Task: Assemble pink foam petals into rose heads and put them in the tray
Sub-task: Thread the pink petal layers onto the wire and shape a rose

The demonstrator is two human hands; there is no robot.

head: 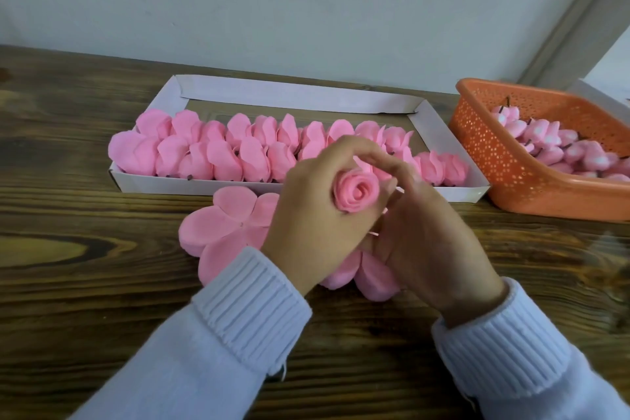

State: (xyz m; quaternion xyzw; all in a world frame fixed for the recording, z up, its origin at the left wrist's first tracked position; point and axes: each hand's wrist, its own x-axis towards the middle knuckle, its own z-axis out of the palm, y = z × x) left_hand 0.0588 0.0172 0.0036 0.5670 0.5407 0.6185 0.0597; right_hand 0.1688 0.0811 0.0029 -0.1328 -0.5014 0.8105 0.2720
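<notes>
Pink foam rose bud (356,193), likely light and crushable, best gripped at its base; left hand (317,215) and right hand (429,232) curled round it.

Rolled pink rosebud (356,191) (apparently upright) above flat petals (225,225).

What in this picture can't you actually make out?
Head view only.
- Rose bud base: the left hand and right hand wrap it.
- Flat petal pieces: right part hidden under both hands.
- Orange basket: cut off by the right edge.
- Roses in the tray: undersides hidden behind its front wall.
</notes>
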